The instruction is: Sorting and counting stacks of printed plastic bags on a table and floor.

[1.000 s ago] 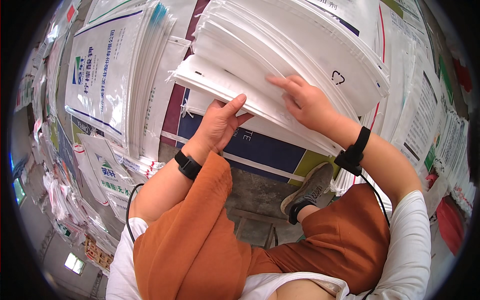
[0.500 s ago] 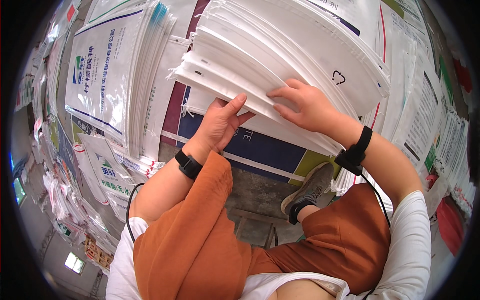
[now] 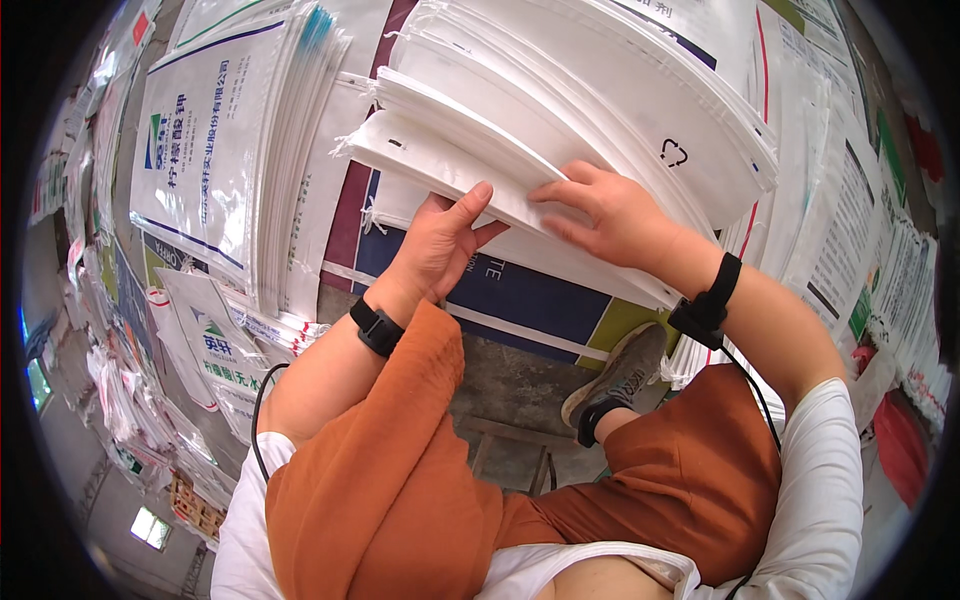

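Note:
A thick stack of white woven plastic sacks (image 3: 560, 75) fans out in front of me, its layered edges towards me and loose threads at the left ends. My left hand (image 3: 445, 240) pinches the near edge of the lowest white sacks (image 3: 440, 165), thumb on top and fingers underneath. Just to the right, my right hand (image 3: 605, 215) lies against the same sacks with its fingers stretched out and apart, fingertips on the white surface. Its lower fingers are slightly blurred. How many layers the left hand grips is hidden.
Another pile of printed white sacks (image 3: 210, 150) stands at the left, and more printed sacks (image 3: 830, 230) lie at the right. Under the stack is a dark blue printed sack (image 3: 530, 305). My shoe (image 3: 620, 375) rests on the grey floor below.
My right hand's fingers have shifted slightly left along the sacks. More of the nearest sack's flat surface shows, with the layers behind it pushed back. My left hand stays in place.

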Motion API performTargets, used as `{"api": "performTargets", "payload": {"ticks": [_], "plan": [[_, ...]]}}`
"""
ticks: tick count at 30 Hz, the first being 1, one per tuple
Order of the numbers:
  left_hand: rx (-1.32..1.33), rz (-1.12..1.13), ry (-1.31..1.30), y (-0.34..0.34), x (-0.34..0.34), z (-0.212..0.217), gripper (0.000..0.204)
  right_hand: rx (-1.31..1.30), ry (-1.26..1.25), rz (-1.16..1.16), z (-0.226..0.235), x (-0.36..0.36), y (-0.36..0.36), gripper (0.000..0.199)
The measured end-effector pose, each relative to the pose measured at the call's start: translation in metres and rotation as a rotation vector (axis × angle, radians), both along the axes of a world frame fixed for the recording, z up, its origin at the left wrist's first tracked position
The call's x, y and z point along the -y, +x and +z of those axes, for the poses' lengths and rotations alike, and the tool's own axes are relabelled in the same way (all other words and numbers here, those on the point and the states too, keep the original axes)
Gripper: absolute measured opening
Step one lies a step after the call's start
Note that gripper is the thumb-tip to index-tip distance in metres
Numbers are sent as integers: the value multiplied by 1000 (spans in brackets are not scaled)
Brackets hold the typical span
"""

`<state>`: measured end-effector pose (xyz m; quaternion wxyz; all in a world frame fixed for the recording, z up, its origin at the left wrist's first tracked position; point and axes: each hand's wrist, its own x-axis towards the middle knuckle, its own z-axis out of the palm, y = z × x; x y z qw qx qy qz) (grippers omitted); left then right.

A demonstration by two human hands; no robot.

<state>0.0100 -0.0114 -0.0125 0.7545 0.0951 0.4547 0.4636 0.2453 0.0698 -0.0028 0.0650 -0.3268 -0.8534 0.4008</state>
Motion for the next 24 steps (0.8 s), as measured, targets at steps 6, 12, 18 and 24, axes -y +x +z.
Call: {"api": "performTargets", "payload": {"ticks": [6, 12, 18, 24], "plan": [[-4, 14, -7, 1, 0, 0, 64, -44, 17, 25, -1, 0, -1, 24], [-29, -16, -17, 1, 2, 0, 62, -13, -29, -14, -6, -5, 5, 26], [-45, -9, -35, -1, 2, 0, 61, -22, -119, -111, 5, -8, 0, 39], [-24, 28, -39, 3, -1, 1, 57, -35, 66, 18, 0, 1, -2, 37]]}}
